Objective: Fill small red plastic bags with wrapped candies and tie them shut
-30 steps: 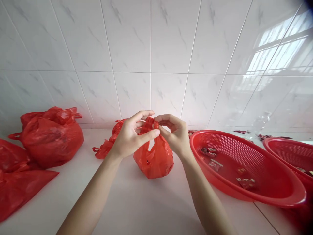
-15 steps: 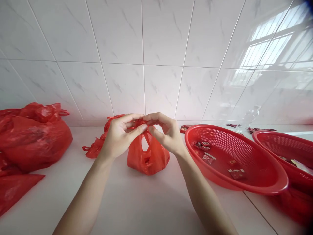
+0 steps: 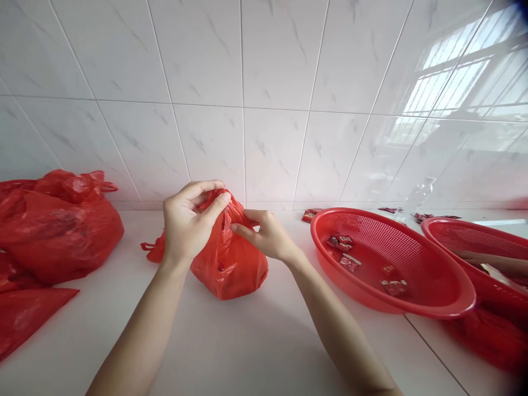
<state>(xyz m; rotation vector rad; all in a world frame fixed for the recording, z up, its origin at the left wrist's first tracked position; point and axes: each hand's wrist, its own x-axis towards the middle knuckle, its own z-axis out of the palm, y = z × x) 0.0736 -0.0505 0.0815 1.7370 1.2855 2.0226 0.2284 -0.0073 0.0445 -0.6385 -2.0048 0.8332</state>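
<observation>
A filled red plastic bag [image 3: 231, 269] rests on the white counter between my hands. Its gathered top is pinched between the thumb and fingers of my left hand [image 3: 192, 217]. My right hand [image 3: 266, 234] grips the bag's side just below the top, thumb in front and fingers behind. What lies inside the bag is hidden by the plastic. Behind my left wrist, part of another small red bag [image 3: 155, 250] shows.
Large stuffed red bags [image 3: 61, 236] are piled at the left. To the right stands a red mesh basket [image 3: 330, 280] with several wrapped snacks [image 3: 350, 263]. A second red basket [image 3: 445, 228] holds another person's hand [image 3: 490, 261]. A clear bottle [image 3: 418, 195] stands near the wall.
The bag has shifted left and its handle opening no longer shows. My right hand has moved lower, apart from my left. Another person's hand has come into the far-right basket.
</observation>
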